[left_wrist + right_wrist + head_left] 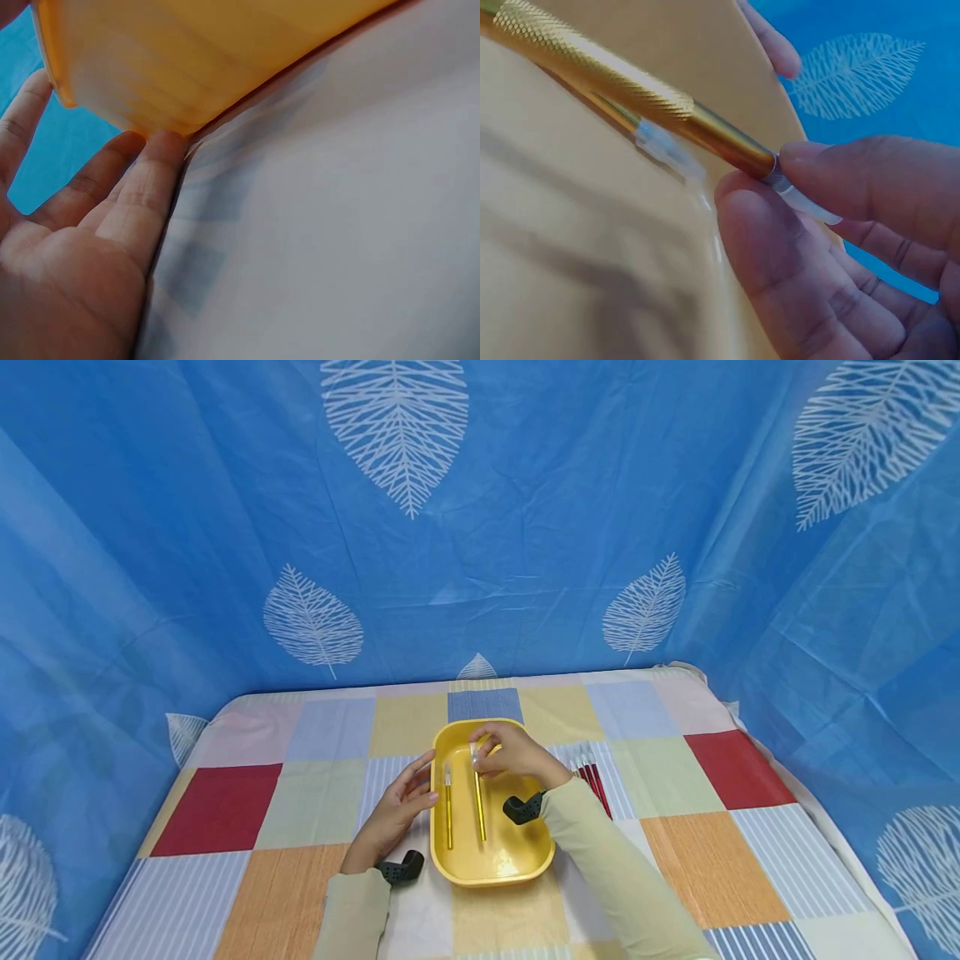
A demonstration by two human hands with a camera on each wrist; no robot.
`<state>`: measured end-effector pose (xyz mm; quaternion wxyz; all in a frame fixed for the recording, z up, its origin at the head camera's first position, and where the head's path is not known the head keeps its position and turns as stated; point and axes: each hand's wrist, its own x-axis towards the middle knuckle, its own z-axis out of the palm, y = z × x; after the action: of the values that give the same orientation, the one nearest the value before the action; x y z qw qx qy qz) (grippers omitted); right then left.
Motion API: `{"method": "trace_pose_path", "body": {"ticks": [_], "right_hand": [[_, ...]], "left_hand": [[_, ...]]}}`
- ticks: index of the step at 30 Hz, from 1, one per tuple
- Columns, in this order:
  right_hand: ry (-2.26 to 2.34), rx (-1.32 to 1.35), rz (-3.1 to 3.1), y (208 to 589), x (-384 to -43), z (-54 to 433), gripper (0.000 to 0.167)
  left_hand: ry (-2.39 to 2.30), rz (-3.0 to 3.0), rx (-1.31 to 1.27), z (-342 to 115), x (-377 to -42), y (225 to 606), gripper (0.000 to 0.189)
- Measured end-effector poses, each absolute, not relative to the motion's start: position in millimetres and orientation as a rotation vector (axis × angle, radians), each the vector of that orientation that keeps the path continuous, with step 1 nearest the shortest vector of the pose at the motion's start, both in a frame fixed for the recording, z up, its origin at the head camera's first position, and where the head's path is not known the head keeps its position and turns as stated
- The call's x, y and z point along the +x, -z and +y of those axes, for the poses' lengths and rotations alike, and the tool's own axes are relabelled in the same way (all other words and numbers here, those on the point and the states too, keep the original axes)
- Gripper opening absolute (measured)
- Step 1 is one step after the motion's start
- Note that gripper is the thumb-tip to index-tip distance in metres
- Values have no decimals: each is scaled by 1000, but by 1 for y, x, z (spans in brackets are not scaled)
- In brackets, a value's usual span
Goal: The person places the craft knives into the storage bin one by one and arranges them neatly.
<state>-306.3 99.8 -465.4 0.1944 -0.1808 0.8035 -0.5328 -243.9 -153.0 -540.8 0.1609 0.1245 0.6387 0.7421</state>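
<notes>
A gold craft knife [479, 806] with a knurled grip and a clear cap over its tip lies at a slant over the yellow tray [495, 878]. My right hand [513, 752] pinches its capped end between thumb and fingertips, as the right wrist view shows up close. Left of it in the tray is a second gold craft knife [449, 814], its clear cap toward the far end. My left hand [401, 814] rests against the tray's left side, fingers extended. In the left wrist view the fingertips [165, 142] touch the outer wall low down.
Several red-handled craft knives [592, 772] with clear caps lie on the patchwork cloth [697, 777] right of the tray, partly behind my right forearm. A blue curtain [510, 527] with white leaves encloses the table's back and sides.
</notes>
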Motion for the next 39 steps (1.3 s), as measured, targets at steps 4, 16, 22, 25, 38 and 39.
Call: {"method": "trace_pose_path", "body": {"ticks": [4, 16, 22, 25, 38, 39], "right_hand": [[1454, -474, 2255, 465, -306, 93, 39], [1387, -346, 2271, 472, -308, 76, 39], [1394, -289, 2250, 476, -310, 67, 37], [1354, -263, 2280, 477, -310, 62, 37], [1265, -215, 2360, 486, -311, 51, 36], [1263, -210, 2361, 486, -311, 51, 36]], "left_hand": [[-2114, 1836, 329, -152, -244, 540, 78], [-2116, 1837, 327, -152, -246, 541, 78], [-2113, 1834, 359, -154, -246, 543, 78], [-2109, 1837, 362, -154, -246, 543, 78], [-2124, 1851, 318, -153, -246, 543, 78], [-2122, 1855, 320, -153, -246, 543, 77]]}}
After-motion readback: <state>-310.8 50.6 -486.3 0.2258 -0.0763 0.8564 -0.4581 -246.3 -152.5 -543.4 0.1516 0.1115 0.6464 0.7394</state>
